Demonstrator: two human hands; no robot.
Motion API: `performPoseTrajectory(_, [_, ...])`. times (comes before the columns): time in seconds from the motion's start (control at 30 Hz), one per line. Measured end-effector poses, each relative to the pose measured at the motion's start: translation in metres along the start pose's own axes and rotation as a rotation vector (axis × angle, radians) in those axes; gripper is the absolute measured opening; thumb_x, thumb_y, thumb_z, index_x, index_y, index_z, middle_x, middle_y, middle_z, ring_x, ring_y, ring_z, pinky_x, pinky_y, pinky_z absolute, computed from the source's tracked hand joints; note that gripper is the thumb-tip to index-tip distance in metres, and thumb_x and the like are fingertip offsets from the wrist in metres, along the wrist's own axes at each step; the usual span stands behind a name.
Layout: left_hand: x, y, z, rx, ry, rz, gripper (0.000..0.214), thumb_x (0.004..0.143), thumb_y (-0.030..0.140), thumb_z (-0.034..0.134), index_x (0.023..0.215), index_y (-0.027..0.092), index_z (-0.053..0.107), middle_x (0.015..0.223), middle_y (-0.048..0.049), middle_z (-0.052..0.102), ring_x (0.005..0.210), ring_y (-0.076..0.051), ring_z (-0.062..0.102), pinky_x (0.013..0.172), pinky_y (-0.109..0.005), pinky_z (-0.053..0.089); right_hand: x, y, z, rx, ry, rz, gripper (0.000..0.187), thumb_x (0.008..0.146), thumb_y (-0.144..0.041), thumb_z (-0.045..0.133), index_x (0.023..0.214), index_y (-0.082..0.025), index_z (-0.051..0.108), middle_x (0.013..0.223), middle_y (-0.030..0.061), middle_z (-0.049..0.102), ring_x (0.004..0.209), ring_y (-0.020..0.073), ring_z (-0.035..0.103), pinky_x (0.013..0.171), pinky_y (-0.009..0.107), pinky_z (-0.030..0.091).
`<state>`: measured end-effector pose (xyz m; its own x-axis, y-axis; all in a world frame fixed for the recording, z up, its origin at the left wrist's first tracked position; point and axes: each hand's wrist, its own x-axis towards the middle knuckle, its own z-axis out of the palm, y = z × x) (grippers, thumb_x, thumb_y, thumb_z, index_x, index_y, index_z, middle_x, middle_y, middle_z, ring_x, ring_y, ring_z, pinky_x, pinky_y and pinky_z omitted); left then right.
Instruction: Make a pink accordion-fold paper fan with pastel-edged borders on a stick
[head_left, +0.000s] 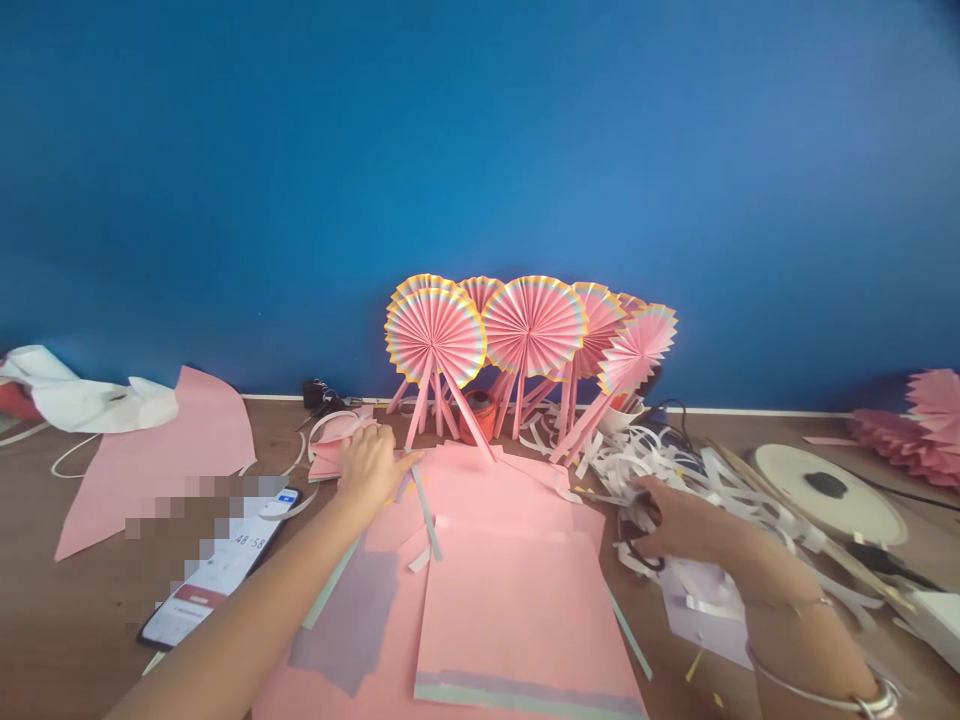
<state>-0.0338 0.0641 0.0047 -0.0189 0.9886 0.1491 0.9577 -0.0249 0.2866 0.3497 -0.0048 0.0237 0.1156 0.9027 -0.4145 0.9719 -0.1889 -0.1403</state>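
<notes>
Largest in my feed are the pink sheets (517,610), layered on the table (60,620) between the two forearms, with mauve and pale green along the front one's near edge. Behind them stand the pleated paper fans (534,325) on pink legs. I judge the step in hand to be a reach for material: both hands extend outward past the sheets. The next move seems to call for a sure finger hold before anything is raised. The left hand (373,468) is palm down by the small pink pieces (324,460), forearm slanting up from below, thumb pointing right towards a narrow strip (426,505); I cannot tell whether it pinches anything. The right hand (686,525) comes in from the right by the tangled white strips (660,450), thumb and fingers curved apart about dark loops (651,564), probably scissor handles, but blur hides whether they are gripped.
</notes>
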Motion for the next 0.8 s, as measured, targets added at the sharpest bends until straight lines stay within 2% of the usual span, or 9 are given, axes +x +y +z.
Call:
performPoseTrajectory(0.1, [-0.001, 0.005, 0.000, 0.014, -0.026, -0.026, 0.036, 0.076, 0.049, 0.056, 0.076, 0.015, 0.065, 0.091, -0.0224, 0.067, 0.097, -0.041, 0.056, 0.082, -0.045, 0.036, 0.003, 0.001, 0.002, -0.042, 0.026, 0.012, 0.056, 0.061, -0.019, 0.064, 0.115, -0.012, 0.051, 0.100, 0.0145, 0.067, 0.083, 0.0258, 0.065, 0.060, 0.028, 0.042])
performPoseTrajectory(0.23, [0.000, 0.011, -0.001, -0.034, -0.084, -0.076, 0.028, 0.074, 0.042, 0.058, 0.060, 0.018, 0.063, 0.072, -0.0163, 0.068, 0.088, -0.038, 0.061, 0.072, -0.039, 0.038, 0.007, -0.002, 0.009, -0.139, 0.084, -0.004, 0.030, 0.063, -0.007, 0.058, 0.093, -0.011, 0.060, 0.094, 0.0178, 0.067, 0.091, 0.0301, 0.061, 0.068, 0.031, 0.041])
performPoseTrajectory(0.37, [-0.002, 0.008, -0.001, -0.151, -0.123, -0.134, 0.024, 0.068, 0.030, 0.059, 0.046, 0.022, 0.053, 0.057, -0.0078, 0.063, 0.079, -0.032, 0.063, 0.065, -0.033, 0.037, 0.008, -0.005, 0.013, -0.221, 0.146, -0.015, 0.032, 0.062, 0.001, 0.053, 0.092, -0.009, 0.061, 0.085, 0.0181, 0.066, 0.094, 0.0329, 0.058, 0.070, 0.032, 0.039])
performPoseTrajectory(0.47, [-0.004, 0.003, -0.005, -0.293, -0.134, -0.163, 0.021, 0.064, 0.027, 0.058, 0.045, 0.022, 0.052, 0.053, -0.0037, 0.060, 0.070, -0.028, 0.061, 0.061, -0.031, 0.036, 0.006, -0.006, 0.014, -0.254, 0.191, -0.013, 0.034, 0.063, 0.005, 0.049, 0.090, -0.012, 0.062, 0.085, 0.0157, 0.065, 0.090, 0.0303, 0.059, 0.069, 0.031, 0.039])
performPoseTrajectory(0.57, [-0.008, 0.000, -0.017, -0.506, -0.144, -0.161, 0.013, 0.063, 0.030, 0.058, 0.053, 0.021, 0.056, 0.058, -0.0010, 0.061, 0.066, -0.022, 0.058, 0.058, -0.028, 0.037, 0.006, -0.004, 0.014, -0.276, 0.224, -0.013, 0.027, 0.064, 0.007, 0.048, 0.071, -0.015, 0.062, 0.079, 0.0136, 0.065, 0.087, 0.0289, 0.060, 0.071, 0.031, 0.039])
performPoseTrajectory(0.63, [-0.012, 0.003, -0.031, -0.674, -0.158, -0.153, 0.016, 0.066, 0.035, 0.057, 0.059, 0.020, 0.057, 0.059, 0.0008, 0.059, 0.062, -0.018, 0.056, 0.057, -0.025, 0.038, 0.005, -0.004, 0.011, -0.287, 0.250, -0.003, 0.025, 0.063, 0.006, 0.049, 0.065, -0.016, 0.061, 0.077, 0.0144, 0.064, 0.088, 0.0310, 0.059, 0.071, 0.032, 0.039])
performPoseTrajectory(0.73, [-0.023, 0.015, -0.053, -0.894, -0.189, -0.151, 0.024, 0.070, 0.043, 0.055, 0.065, 0.020, 0.055, 0.056, 0.0036, 0.052, 0.054, -0.013, 0.050, 0.053, -0.023, 0.038, -0.003, -0.016, 0.001, -0.269, 0.300, 0.009, 0.017, 0.069, -0.003, 0.053, 0.071, -0.015, 0.065, 0.087, 0.0169, 0.065, 0.092, 0.0334, 0.059, 0.072, 0.036, 0.041])
performPoseTrajectory(0.77, [-0.028, 0.022, -0.058, -0.947, -0.208, -0.146, 0.025, 0.070, 0.044, 0.055, 0.066, 0.020, 0.055, 0.056, 0.0041, 0.051, 0.053, -0.012, 0.049, 0.053, -0.023, 0.038, -0.008, -0.025, -0.003, -0.223, 0.309, -0.013, 0.015, 0.073, -0.008, 0.054, 0.076, -0.016, 0.066, 0.092, 0.0165, 0.065, 0.093, 0.0328, 0.059, 0.074, 0.036, 0.042])
performPoseTrajectory(0.8, [-0.033, 0.029, -0.062, -0.992, -0.230, -0.139, 0.025, 0.069, 0.044, 0.057, 0.066, 0.020, 0.055, 0.056, 0.0043, 0.051, 0.052, -0.011, 0.048, 0.053, -0.022, 0.038, -0.014, -0.037, -0.006, -0.082, 0.322, -0.058, 0.015, 0.078, -0.013, 0.052, 0.080, -0.017, 0.067, 0.095, 0.0149, 0.066, 0.093, 0.0309, 0.060, 0.075, 0.036, 0.043])
